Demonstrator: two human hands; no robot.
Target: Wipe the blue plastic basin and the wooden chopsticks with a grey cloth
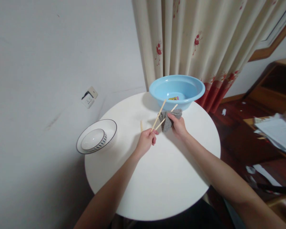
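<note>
Over the middle of the round white table (157, 178), my left hand (146, 142) is closed around the lower ends of two wooden chopsticks (158, 115), which spread apart toward the top. A grey cloth (167, 123) is pinched in my right hand (178, 124), thumb on top. One chopstick passes through the cloth's folds and its tip sticks out on the far side; the other leans free to the left of the cloth. More chopsticks (141, 126) lie on the table behind my left hand, partly hidden by it.
A light blue basin (154, 92) stands at the table's back edge, before a curtain (181, 38). At the left edge, a small bowl (93, 139) sits inside a larger dark-rimmed bowl (113, 128). A wall socket (88, 100) is beyond. Papers (276, 132) lie at right.
</note>
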